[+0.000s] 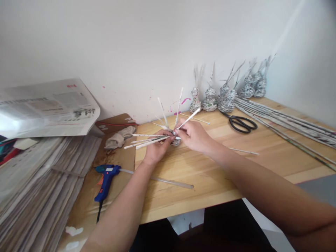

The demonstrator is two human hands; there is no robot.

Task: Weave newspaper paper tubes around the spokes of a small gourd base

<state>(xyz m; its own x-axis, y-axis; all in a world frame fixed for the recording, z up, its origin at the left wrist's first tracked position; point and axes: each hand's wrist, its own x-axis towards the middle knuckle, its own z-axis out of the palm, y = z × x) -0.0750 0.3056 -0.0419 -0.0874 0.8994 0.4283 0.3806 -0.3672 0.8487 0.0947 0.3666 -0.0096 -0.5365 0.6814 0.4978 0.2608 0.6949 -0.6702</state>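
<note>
Near the middle of the wooden table, my left hand is closed around a small woven paper piece from which several rolled paper sticks fan out to the left and upward. My right hand pinches a white paper stick at the top of that piece, its fingertips close to those of my left hand. Most of the woven part is hidden behind my hands.
Woven gourd shapes stand along the wall. Black scissors and long paper sticks lie right. Left are a blue glue gun, a cloth and stacked newspapers. A glue stick lies in front.
</note>
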